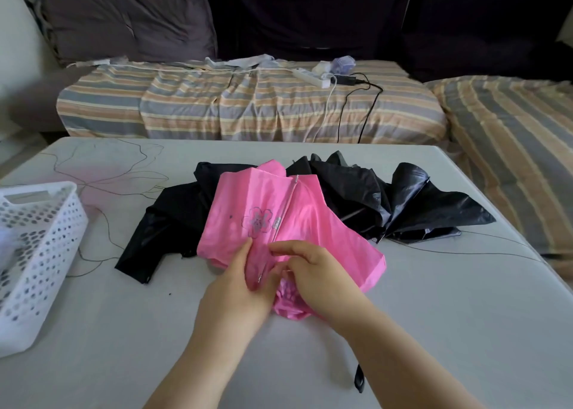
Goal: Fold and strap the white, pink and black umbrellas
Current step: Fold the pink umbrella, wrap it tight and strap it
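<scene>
A pink umbrella [297, 219] with a grey flower print lies loosely spread in the middle of the grey table [124, 331], on top of a crumpled black umbrella [356, 191]. My left hand [235, 290] grips the pink fabric from the left, near its lower end. My right hand [313, 272] pinches a fold of the same pink fabric beside a metal rib. A black strap [359, 377] sticks out under my right forearm. The white umbrella cannot be made out clearly; something pale and blurred sits in the basket at the left edge.
A white perforated plastic basket [34, 253] stands at the table's left edge. Behind the table is a sofa with a striped cover [248, 104], dark cushions [130, 21], a white power strip [313, 78] and cables.
</scene>
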Demonstrator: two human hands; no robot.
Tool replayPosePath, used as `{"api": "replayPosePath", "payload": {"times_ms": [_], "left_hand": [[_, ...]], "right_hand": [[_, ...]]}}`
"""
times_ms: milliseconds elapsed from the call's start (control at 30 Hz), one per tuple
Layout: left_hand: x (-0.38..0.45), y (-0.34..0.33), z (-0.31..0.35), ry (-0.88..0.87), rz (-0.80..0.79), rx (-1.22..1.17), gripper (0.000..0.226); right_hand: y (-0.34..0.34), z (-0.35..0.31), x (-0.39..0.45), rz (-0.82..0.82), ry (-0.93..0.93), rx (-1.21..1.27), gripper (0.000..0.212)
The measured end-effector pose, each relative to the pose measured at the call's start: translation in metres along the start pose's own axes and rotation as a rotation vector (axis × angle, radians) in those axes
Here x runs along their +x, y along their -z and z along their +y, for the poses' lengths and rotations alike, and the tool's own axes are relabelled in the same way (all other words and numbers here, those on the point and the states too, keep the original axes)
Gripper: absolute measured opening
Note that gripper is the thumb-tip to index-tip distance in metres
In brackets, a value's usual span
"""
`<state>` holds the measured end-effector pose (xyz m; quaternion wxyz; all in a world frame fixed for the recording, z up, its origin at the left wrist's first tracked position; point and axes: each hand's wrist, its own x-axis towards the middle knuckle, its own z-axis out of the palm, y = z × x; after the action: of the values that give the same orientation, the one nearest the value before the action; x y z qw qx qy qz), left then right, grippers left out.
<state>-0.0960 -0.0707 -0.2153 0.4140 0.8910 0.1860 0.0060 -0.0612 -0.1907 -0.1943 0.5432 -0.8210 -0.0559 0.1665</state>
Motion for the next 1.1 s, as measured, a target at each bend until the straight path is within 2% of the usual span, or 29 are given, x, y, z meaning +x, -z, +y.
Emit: {"api": "replayPosePath", "payload": {"times_ms": [67,167,233,300,367,433,467,600,733,800,933,1033,1100], "left_hand": [[0.002,-0.001,-0.002,-0.012,0.039,0.100,0.078],[0.009,-0.001,-0.005,0.011,0.004,0.105,0.082],[0.015,0.001,-0.007,0.057,-0.088,-0.151,0.073],[0.017,0.004,-0.006,0.172,-0.199,-0.582,0.060],[0.020,0.008,-0.005,0.266,-0.255,-0.875,0.050],[0.021,0.013,-0.003,0.311,-0.306,-1.003,0.043],[0.020,0.015,-0.002,0.318,-0.334,-1.047,0.040],[0.018,0.018,-0.001,0.332,-0.382,-1.212,0.039],[0.014,0.016,0.001,0.206,-0.315,-1.207,0.034],[0.010,0.015,0.005,0.117,-0.250,-1.157,0.034],[0.003,0.011,0.009,-0.014,-0.139,-1.098,0.041],[0.002,0.012,0.009,-0.073,-0.101,-1.066,0.050],[0.002,0.015,0.009,-0.105,-0.083,-1.042,0.062]], "right_hand": [[-0.002,0.000,-0.003,-0.075,-0.041,0.064,0.044],[-0.001,0.004,-0.003,-0.041,0.029,-0.106,0.043],[0.007,0.011,0.000,0.058,0.137,-0.326,0.038],[0.017,0.013,0.001,0.135,0.191,-0.527,0.037],[0.027,0.013,-0.002,0.102,0.152,-0.652,0.051],[0.034,0.013,-0.006,0.076,0.093,-0.763,0.065],[0.037,0.016,-0.006,0.119,0.085,-0.823,0.065],[0.048,0.029,0.000,0.424,0.185,-0.805,0.053],[0.054,0.042,0.004,0.447,0.341,-0.883,0.070],[0.057,0.041,0.006,0.493,0.408,-0.897,0.069],[0.063,0.041,0.010,0.567,0.424,-0.942,0.074],[0.060,0.027,0.006,0.610,0.296,-0.747,0.052],[0.061,0.019,0.004,0.672,0.264,-0.723,0.039]]}}
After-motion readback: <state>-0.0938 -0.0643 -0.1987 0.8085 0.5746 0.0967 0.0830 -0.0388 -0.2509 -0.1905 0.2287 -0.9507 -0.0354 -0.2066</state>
